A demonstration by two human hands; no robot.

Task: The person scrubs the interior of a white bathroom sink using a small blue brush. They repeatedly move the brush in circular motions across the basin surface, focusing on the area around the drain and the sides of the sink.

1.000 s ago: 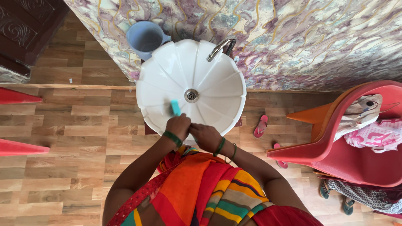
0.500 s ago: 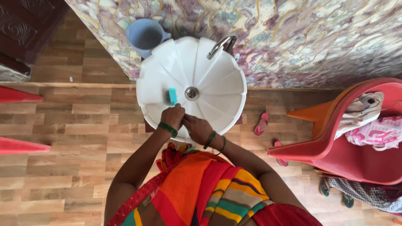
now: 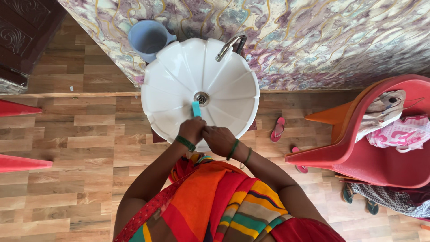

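Turquoise brush in curled left hand, right hand cupped alongside, over white basin.

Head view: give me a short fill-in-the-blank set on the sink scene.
1. The left hand holds a small ____ object over the white basin.
2. The tap sits at the basin's ____ rim, by the marbled wall.
3. The blue mug stands to the ____ of the tap.
4. Both wrists wear ____ bangles.

Missing words: teal; far; left; green
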